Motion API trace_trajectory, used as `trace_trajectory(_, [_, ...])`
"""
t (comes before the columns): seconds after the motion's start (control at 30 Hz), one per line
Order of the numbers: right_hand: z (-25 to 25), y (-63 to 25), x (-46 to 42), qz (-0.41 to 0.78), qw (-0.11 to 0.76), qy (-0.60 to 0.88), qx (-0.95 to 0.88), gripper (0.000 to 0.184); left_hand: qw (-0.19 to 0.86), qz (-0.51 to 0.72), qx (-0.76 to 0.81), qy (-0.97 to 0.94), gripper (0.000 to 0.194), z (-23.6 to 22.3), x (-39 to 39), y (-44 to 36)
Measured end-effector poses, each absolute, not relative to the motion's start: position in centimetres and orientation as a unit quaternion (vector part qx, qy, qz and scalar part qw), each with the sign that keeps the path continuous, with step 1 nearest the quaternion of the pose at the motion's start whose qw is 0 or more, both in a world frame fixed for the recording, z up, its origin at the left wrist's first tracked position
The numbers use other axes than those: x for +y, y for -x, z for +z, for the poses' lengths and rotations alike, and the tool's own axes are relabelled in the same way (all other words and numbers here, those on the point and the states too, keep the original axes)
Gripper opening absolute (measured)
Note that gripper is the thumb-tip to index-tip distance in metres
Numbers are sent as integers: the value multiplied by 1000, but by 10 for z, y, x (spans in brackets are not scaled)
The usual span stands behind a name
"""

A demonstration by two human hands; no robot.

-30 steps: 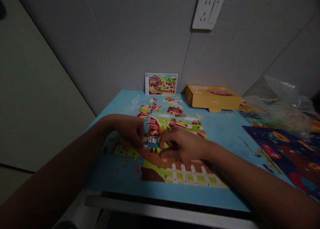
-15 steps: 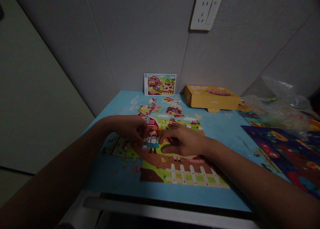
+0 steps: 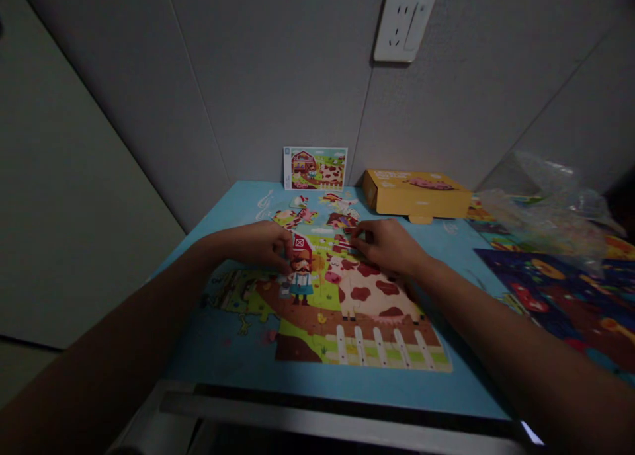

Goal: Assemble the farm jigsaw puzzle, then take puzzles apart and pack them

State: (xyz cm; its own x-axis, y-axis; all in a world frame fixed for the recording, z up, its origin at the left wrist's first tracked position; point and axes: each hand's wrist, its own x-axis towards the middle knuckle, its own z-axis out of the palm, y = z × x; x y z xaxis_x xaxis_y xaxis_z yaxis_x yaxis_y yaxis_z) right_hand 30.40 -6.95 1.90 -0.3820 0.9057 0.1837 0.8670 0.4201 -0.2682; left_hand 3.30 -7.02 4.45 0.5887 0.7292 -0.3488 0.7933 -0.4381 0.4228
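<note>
The left hand (image 3: 258,245) and right hand (image 3: 389,245) curl at the part-built puzzle (image 3: 370,296) on the counter (image 3: 449,250), grip unclear; loose pieces (image 3: 342,221) lie between it and an upright card (image 3: 317,168), beside a yellow box (image 3: 421,200).

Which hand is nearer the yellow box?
Right. The right hand is on the near side of the yellow box, toward its left end; the left hand is farther left, beside the puzzle's printed farmer.

Head camera faces forward and down over the table (image 3: 238,366); seemingly close, in dim light.
</note>
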Motion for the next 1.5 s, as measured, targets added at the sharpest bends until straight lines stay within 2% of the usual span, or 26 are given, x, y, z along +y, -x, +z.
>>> trace_trajectory(0.23, [16, -307, -66, 58, 140, 552, -820, 31, 297, -91, 408, -859, 22, 50, -72, -33])
trace_trajectory(0.37, [17, -304, -68, 61, 134, 545, -826, 33, 317, -94, 402, -854, 23, 51, -72, -34])
trace_trajectory(1.17, [10, -299, -62, 26, 145, 568, -810, 29, 322, -11, 381, -866, 17, 35, -69, -36])
trace_trajectory(1.3, [8, -301, -58, -5, 178, 572, -801, 26, 339, -2, 385, -858, 15, 34, -70, -38])
trace_trajectory(1.4, [4, -304, -52, -52, 207, 560, -801, 33, 343, -2, 392, -853, 15, 33, -70, -39])
trace_trajectory(1.5, [1, -306, -47, -57, 188, 549, -813, 39, 344, 2, 395, -852, 16, 31, -69, -39])
